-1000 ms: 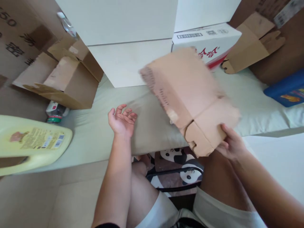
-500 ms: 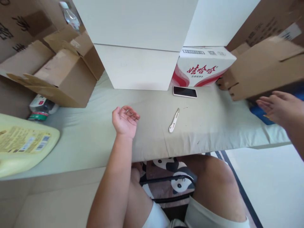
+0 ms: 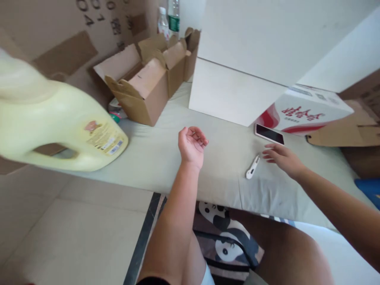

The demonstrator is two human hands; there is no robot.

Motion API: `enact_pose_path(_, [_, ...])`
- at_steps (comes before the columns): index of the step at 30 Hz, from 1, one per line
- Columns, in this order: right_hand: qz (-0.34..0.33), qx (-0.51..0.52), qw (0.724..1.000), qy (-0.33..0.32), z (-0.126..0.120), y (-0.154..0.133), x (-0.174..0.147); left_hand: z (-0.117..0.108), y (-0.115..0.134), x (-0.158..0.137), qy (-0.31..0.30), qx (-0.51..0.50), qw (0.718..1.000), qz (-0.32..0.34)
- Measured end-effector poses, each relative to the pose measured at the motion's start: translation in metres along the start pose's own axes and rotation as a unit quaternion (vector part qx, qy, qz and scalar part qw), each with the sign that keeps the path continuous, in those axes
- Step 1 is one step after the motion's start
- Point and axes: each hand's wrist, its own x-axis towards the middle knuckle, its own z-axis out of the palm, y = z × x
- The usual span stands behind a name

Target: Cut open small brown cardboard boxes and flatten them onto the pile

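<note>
My left hand (image 3: 192,145) rests palm up on the pale green cloth, its fingers loosely curled and holding nothing. Over the cloth to the right, my right hand (image 3: 282,158) is empty with its fingers apart. Just left of its fingertips lies a white utility knife (image 3: 252,167), its narrow end towards the hand; I cannot tell whether they touch. Beyond that hand a smartphone (image 3: 269,134) with a dark screen and pale rim lies flat in front of a white and red carton (image 3: 308,113).
A large pale yellow jug (image 3: 74,114) stands at the left. Behind it are open cardboard boxes (image 3: 157,95) and plastic bottles (image 3: 173,21). A white cabinet (image 3: 231,91) rises at the back. More cardboard (image 3: 356,132) and a blue item (image 3: 368,192) are at the right.
My right hand has moved left from beside the right-hand cardboard box to near the utility knife. The view has turned left, showing more of the yellow jug. My left hand keeps its pose.
</note>
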Motion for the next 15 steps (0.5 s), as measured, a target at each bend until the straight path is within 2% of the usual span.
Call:
enact_pose_path(3, [-0.102, -0.032, 0.992, -0.066, 0.072, -0.071, 0.030, -0.006, 0.013, 0.000, 0.014, -0.023, 0.999, 0.023])
enact_pose_path(6, [-0.210, -0.046, 0.968, -0.128, 0.149, -0.151, 0.041, -0.011, 0.028, 0.001, 0.035, -0.034, 0.998, 0.036])
enact_pose_path(8, [-0.357, -0.076, 0.918, -0.153, 0.196, -0.204, 0.036, -0.015, 0.037, 0.002, 0.066, -0.043, 0.995, 0.055])
enact_pose_path(10, [-0.459, -0.088, 0.868, -0.168, 0.237, -0.251, 0.025, -0.018, 0.043, 0.003, 0.102, -0.060, 0.990, 0.076])
enact_pose_path(12, [-0.498, -0.119, 0.842, -0.170, 0.269, -0.285, 0.016, -0.021, 0.047, 0.004, 0.117, -0.072, 0.987, 0.083])
enact_pose_path(15, [-0.469, -0.191, 0.850, -0.145, 0.297, -0.308, 0.013, -0.026, 0.050, 0.004, 0.121, -0.066, 0.986, 0.096])
